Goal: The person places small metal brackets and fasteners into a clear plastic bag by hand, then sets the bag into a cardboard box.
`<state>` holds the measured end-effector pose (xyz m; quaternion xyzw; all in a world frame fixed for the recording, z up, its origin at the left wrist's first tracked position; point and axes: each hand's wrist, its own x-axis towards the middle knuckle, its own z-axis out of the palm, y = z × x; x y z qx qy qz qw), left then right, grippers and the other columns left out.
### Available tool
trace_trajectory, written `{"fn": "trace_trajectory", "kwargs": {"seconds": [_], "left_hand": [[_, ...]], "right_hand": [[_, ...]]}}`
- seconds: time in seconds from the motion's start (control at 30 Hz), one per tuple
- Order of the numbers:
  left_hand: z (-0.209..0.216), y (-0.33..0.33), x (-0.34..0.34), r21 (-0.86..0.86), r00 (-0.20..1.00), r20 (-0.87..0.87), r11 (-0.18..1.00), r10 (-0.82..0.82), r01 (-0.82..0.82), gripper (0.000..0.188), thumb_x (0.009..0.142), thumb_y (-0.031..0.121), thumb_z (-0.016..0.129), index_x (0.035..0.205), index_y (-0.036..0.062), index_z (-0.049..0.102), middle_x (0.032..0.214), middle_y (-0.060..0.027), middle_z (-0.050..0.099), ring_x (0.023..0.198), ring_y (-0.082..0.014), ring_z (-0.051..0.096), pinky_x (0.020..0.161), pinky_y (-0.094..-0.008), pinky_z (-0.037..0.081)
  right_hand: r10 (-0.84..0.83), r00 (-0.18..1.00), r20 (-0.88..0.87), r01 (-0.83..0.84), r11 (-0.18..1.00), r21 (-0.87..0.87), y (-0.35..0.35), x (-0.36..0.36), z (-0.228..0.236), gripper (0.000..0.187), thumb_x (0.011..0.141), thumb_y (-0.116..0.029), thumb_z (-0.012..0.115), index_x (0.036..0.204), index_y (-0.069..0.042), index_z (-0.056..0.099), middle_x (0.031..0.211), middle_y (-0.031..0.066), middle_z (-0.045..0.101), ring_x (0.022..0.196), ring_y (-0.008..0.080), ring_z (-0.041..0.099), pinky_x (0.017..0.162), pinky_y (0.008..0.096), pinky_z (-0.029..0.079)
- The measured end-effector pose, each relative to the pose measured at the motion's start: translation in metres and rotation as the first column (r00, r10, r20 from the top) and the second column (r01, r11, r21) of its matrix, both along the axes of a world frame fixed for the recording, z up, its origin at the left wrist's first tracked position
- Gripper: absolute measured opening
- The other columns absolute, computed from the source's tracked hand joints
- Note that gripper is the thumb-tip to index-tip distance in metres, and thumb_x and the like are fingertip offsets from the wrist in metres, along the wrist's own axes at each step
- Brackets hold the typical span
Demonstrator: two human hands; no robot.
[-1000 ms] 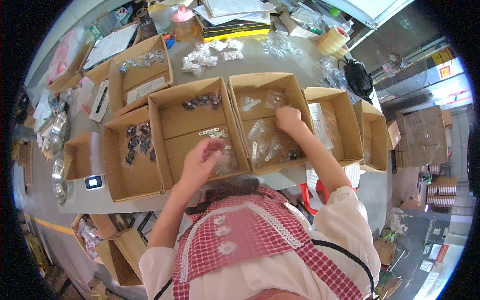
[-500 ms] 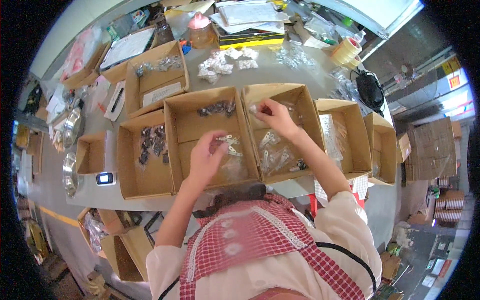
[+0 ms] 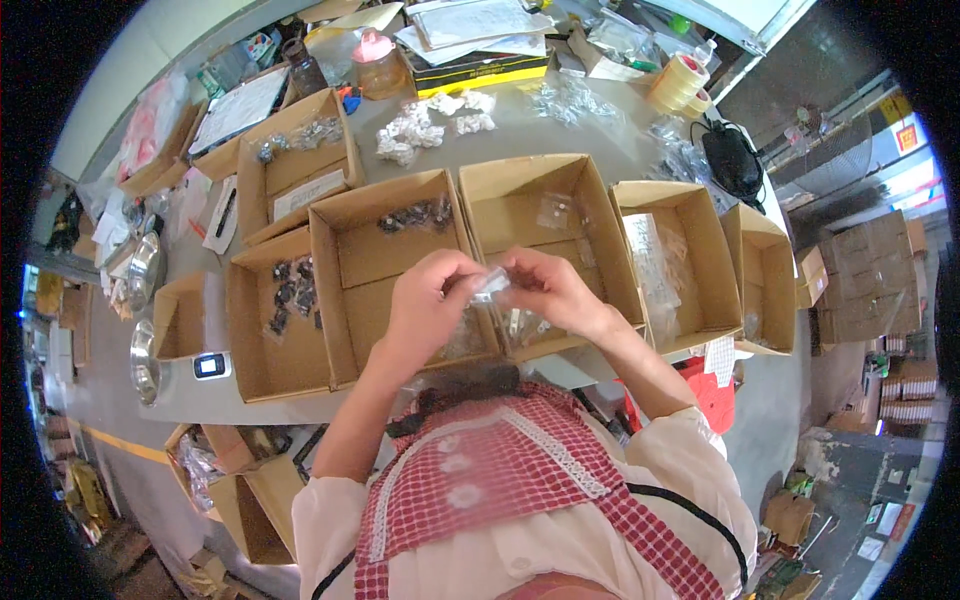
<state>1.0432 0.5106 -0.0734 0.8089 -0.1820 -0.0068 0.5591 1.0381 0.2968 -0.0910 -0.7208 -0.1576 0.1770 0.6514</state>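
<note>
In front of me, over the wall between two open cardboard boxes, my hands meet at a small clear plastic bag [image 3: 490, 283]. My left hand [image 3: 425, 305] pinches its left side, and the fingers of my right hand [image 3: 558, 292] close on its right side. What lies inside the bag is too small to make out. Below my left hand is the left box [image 3: 365, 290], with small dark parts [image 3: 415, 216] at its far end. The right box [image 3: 520, 185] holds another small clear bag [image 3: 556, 211] and flat pale pieces [image 3: 522, 325], partly hidden by my right hand.
Further cardboard boxes flank these: one with dark parts [image 3: 295, 290] at left, one with bagged strips [image 3: 655, 265] at right. Behind them lie white pieces [image 3: 410, 132], a pile of small clear bags [image 3: 575, 100] and tape rolls [image 3: 680, 82]. Metal bowls [image 3: 145, 360] stand at left.
My right hand has come back from the far part of the right box to meet my left hand. Both now hold the small bag. The view has shifted slightly.
</note>
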Motion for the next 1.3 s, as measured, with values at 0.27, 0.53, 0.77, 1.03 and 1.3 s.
{"fn": "trace_trajectory", "kwargs": {"seconds": [0.27, 0.53, 0.77, 1.03, 1.3], "left_hand": [[0.002, -0.009, -0.017, 0.048, 0.976, 0.113, 0.98, 0.184, -0.191, 0.023, 0.09, 0.014, 0.067, 0.077, 0.0008, 0.053, 0.07, -0.0106, 0.056, 0.059, -0.0186, 0.052, 0.056, -0.0329, 0.043], [0.006, -0.017, -0.017, -0.198, 0.959, -0.258, 0.965, 0.118, -0.172, 0.013, 0.089, 0.012, 0.07, 0.091, -0.0007, 0.067, 0.078, -0.0055, 0.064, 0.068, -0.0103, 0.057, 0.061, -0.0262, 0.046], [0.017, -0.018, -0.021, -0.123, 0.981, 0.178, 0.991, 0.082, -0.061, 0.009, 0.084, 0.003, 0.074, 0.084, -0.0023, 0.067, 0.072, -0.0057, 0.059, 0.065, -0.0111, 0.053, 0.059, -0.0257, 0.042], [0.019, -0.017, -0.016, -0.077, 0.991, -0.063, 0.99, 0.114, -0.119, 0.016, 0.088, 0.012, 0.072, 0.081, -0.0009, 0.068, 0.065, -0.0009, 0.056, 0.06, -0.0075, 0.049, 0.053, -0.0243, 0.037], [0.043, 0.001, -0.001, -0.158, 0.865, -0.449, 0.973, -0.223, 0.168, 0.019, 0.089, 0.02, 0.07, 0.092, 0.0017, 0.071, 0.072, 0.0017, 0.062, 0.059, -0.0055, 0.05, 0.051, -0.0213, 0.035]], "right_hand": [[0.114, 0.974, -0.194, -0.07, 0.973, 0.218, -0.001, -0.018, 0.022, 0.015, 0.092, -0.005, 0.066, 0.104, 0.0, 0.059, 0.089, 0.0047, 0.066, 0.076, 0.0124, 0.065, 0.072, 0.0277, 0.053], [-0.087, 0.977, -0.192, 0.165, 0.883, 0.44, 0.001, -0.029, 0.012, 0.013, 0.094, -0.005, 0.062, 0.105, 0.0, 0.057, 0.088, 0.0062, 0.066, 0.073, 0.0151, 0.066, 0.07, 0.0286, 0.055], [0.042, 0.974, -0.222, 0.047, 0.924, 0.378, -0.003, -0.031, 0.016, 0.013, 0.096, -0.008, 0.062, 0.106, -0.001, 0.056, 0.085, 0.0055, 0.065, 0.072, 0.0142, 0.065, 0.068, 0.0281, 0.054], [0.037, 0.969, -0.245, 0.077, 0.894, 0.441, -0.01, -0.034, 0.018, 0.015, 0.098, -0.013, 0.062, 0.105, -0.001, 0.057, 0.083, 0.0059, 0.066, 0.069, 0.0125, 0.064, 0.065, 0.0278, 0.053], [0.005, 0.992, -0.127, 0.029, 0.965, 0.261, -0.023, -0.029, 0.015, 0.019, 0.096, -0.016, 0.064, 0.106, 0.0, 0.058, 0.085, 0.0069, 0.066, 0.074, 0.0152, 0.065, 0.068, 0.0289, 0.053]]}}
